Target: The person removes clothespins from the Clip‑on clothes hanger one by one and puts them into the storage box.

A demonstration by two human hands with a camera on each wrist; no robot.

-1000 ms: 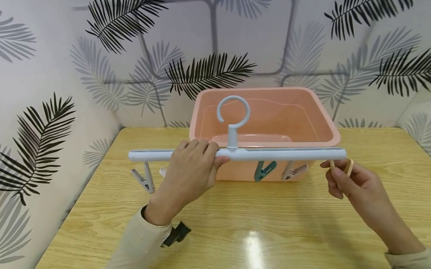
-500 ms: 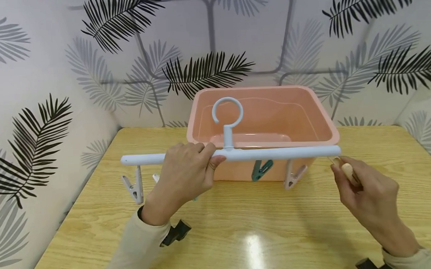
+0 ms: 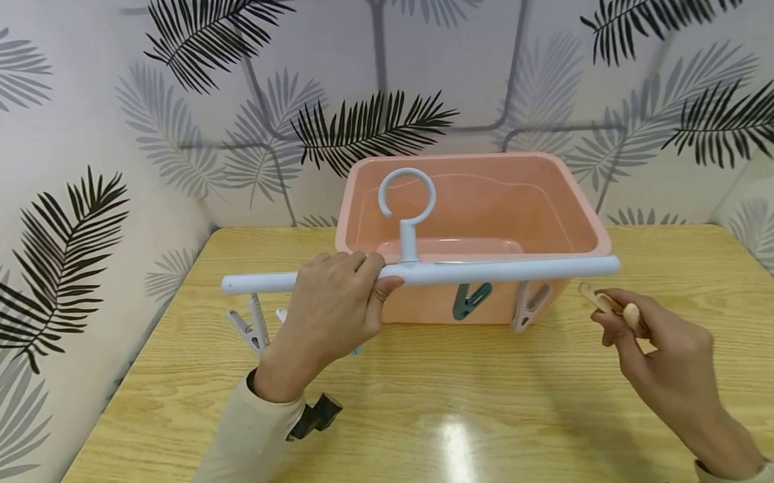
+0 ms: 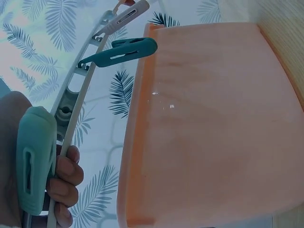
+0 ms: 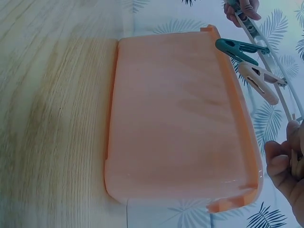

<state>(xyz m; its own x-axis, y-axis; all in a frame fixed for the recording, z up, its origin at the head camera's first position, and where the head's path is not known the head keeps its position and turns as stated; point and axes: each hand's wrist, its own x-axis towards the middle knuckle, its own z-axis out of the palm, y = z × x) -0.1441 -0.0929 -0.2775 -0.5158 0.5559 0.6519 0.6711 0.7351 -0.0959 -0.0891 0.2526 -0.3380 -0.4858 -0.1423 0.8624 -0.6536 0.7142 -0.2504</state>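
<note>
Shows, farthest out to the left of the left hand [image 3: 338,307], a pale grey clip [image 3: 260,324] hanging askew from the underside of the light blue clip hanger [image 3: 509,269]. Closer in, just beside the same hand, shows only the tip of a white clip [image 3: 282,315], otherwise hidden. Grips the hanger's bar with the left hand, with fingers wrapped over it, just left of the upright hook [image 3: 409,241]. In the left wrist view, shows a mint-green clip [image 4: 37,161] right next to that hand.

Onward, between the two hands, holds the bar roughly level in front of the peach plastic tub [image 3: 584,199], above the wood-grain table [image 3: 469,388]. Includes, under the bar to the right of the left hand, a dark teal clip [image 3: 471,302], then a pinkish-grey clip [image 3: 523,309], nearer the right hand.

At far right, pinches a cream clip [image 3: 631,316] in the curled fingers of the right hand [image 3: 672,352], just below the bar's right end and seemingly apart from it.

Looks like a step of handling the end clip; cannot tell whether fitting or removing. Calls, by this judgement, for a steady left-hand grip and careful control of the cream clip near the bar's end.
</note>
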